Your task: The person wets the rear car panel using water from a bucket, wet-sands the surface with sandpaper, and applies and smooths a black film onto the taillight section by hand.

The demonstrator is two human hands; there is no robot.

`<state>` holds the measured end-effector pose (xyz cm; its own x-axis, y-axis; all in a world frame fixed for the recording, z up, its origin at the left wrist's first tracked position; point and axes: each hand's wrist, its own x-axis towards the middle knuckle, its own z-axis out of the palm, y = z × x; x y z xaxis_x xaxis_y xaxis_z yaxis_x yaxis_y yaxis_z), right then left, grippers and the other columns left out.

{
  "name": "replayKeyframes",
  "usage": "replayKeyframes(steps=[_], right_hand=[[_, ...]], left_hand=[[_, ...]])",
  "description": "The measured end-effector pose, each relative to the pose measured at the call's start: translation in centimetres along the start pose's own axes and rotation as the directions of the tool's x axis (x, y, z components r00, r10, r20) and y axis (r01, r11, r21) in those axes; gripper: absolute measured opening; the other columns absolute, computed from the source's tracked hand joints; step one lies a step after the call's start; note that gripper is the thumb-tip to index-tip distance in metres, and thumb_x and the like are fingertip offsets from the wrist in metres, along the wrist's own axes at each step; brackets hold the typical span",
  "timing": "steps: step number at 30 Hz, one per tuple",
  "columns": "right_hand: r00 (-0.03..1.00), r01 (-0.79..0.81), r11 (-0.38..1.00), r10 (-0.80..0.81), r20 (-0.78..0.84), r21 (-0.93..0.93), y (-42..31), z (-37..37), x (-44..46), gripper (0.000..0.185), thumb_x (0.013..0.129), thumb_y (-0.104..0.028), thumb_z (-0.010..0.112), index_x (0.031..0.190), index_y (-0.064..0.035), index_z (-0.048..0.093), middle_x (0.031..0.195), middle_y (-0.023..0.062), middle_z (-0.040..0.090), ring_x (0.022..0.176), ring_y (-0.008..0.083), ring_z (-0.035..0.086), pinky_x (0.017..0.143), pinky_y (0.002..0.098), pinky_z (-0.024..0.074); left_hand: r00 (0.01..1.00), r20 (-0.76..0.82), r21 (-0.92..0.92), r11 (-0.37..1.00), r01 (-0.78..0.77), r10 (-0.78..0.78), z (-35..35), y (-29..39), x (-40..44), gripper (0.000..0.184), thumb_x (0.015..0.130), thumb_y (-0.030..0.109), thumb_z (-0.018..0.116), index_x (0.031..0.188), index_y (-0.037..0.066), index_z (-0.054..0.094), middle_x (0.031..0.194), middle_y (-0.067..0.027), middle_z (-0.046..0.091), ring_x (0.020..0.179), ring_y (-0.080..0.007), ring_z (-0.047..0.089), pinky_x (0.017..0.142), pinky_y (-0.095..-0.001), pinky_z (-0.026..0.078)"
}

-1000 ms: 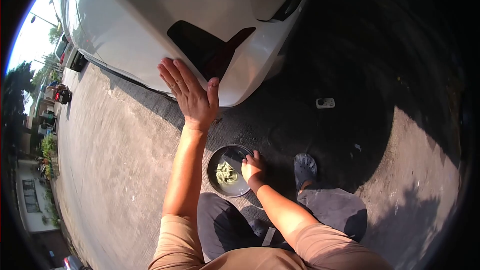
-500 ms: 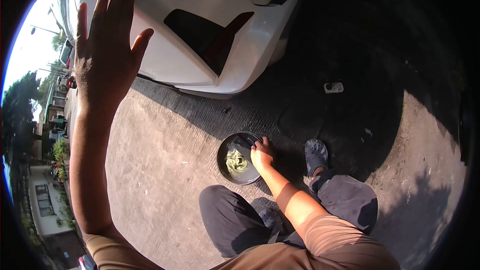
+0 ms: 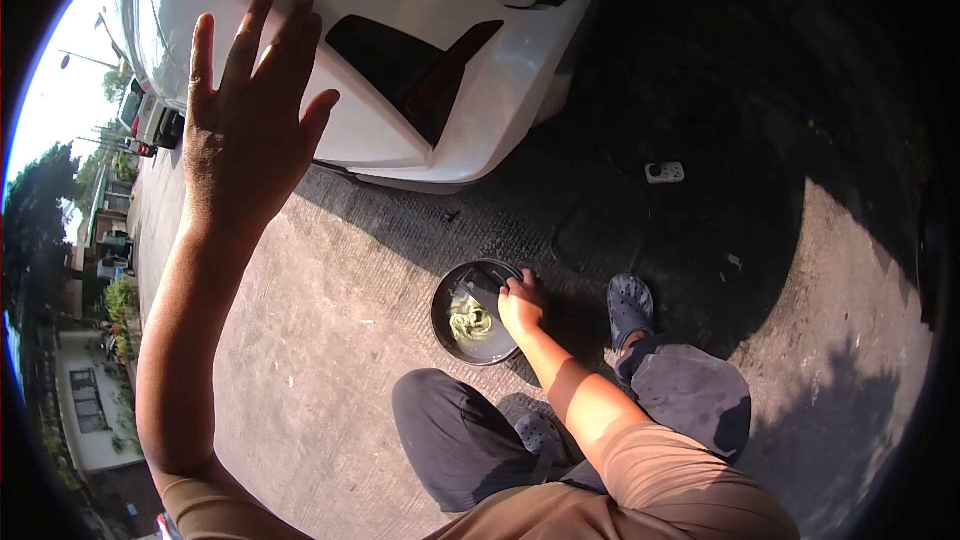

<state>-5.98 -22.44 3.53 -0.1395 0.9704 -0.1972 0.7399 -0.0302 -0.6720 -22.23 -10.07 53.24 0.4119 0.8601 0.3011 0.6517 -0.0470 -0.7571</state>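
My left hand (image 3: 245, 130) is raised with its fingers stretched and spread, in front of the white car body (image 3: 370, 130). Whether the palm touches the paint I cannot tell. Low on the ground, my right hand (image 3: 522, 302) has its fingers bent over the right rim of a dark round basin (image 3: 437, 328). Inside the basin, a crumpled pale yellow-green cloth (image 3: 468, 320) lies in cloudy water. A dark patch beside my right fingers could be a shadow or an object; its kind is unclear.
A dark red tail light (image 3: 440, 80) is set in the car's corner. A white power strip (image 3: 664, 173) lies on the shaded concrete. My feet in dark clogs (image 3: 630, 305) flank the space near the basin. Houses and parked vehicles line the far left.
My left hand has moved right and a little down in the view, its fingers spread wider. My right hand stays at the basin rim.
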Motion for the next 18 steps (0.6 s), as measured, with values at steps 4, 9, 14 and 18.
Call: replayKeyframes(steps=[4, 9, 14, 18], right_hand=[[1.0, -0.011, 1.0, 0.011, -0.019, 0.015, -0.1, 0.2, 0.0, 0.019, 0.086, -0.023, 0.069, 0.098, -0.0088, 0.071, 0.134, 0.0167, 0.055, 0.117, 0.0403, 0.056, 0.098, 0.0504, 0.0488], [1.0, -0.009, 1.0, 0.009, -0.022, 0.003, 0.2, 0.7, 0.0, 0.021, 0.086, -0.024, 0.069, 0.1, -0.0094, 0.071, 0.134, 0.0158, 0.055, 0.117, 0.0396, 0.056, 0.098, 0.0507, 0.0488], [1.0, -0.025, 1.0, 0.025, 0.01, -0.006, 0.3, 0.7, 0.2, 0.023, 0.086, -0.025, 0.069, 0.102, -0.0095, 0.071, 0.137, 0.0162, 0.054, 0.118, 0.0398, 0.057, 0.098, 0.0503, 0.0491], [0.995, -0.052, 0.998, 0.055, 0.078, -0.036, -0.4, -0.6, 0.2, 0.025, 0.088, -0.027, 0.07, 0.106, -0.0091, 0.072, 0.142, 0.018, 0.053, 0.121, 0.0406, 0.058, 0.101, 0.0495, 0.049]], left_hand=[[0.999, 0.01, 0.167, 0.985, -0.051, 0.05, -1.4, -2.1, 0.9, 0.058, 0.095, 0.046, 0.066, 0.144, 0.017, 0.057, 0.153, 0.0033, 0.051, 0.152, -0.0169, 0.031, 0.129, -0.0522, 0.009], [0.999, -0.01, 0.287, 0.957, -0.044, 0.049, -2.4, -4.5, 1.9, 0.06, 0.096, 0.043, 0.067, 0.148, 0.016, 0.053, 0.155, 0.002, 0.051, 0.152, -0.0182, 0.032, 0.128, -0.0533, 0.013], [1.0, 0.004, 0.228, 0.974, -0.003, 0.002, -1.7, -2.8, 1.7, 0.068, 0.094, 0.044, 0.068, 0.15, 0.01, 0.049, 0.159, -0.0035, 0.045, 0.153, -0.0181, 0.03, 0.127, -0.0527, 0.013], [0.999, 0.039, 0.173, 0.985, -0.002, -0.005, -1.3, -1.5, 1.3, 0.067, 0.094, 0.046, 0.067, 0.148, 0.009, 0.051, 0.159, -0.0052, 0.043, 0.154, -0.0189, 0.028, 0.128, -0.0526, 0.012]])
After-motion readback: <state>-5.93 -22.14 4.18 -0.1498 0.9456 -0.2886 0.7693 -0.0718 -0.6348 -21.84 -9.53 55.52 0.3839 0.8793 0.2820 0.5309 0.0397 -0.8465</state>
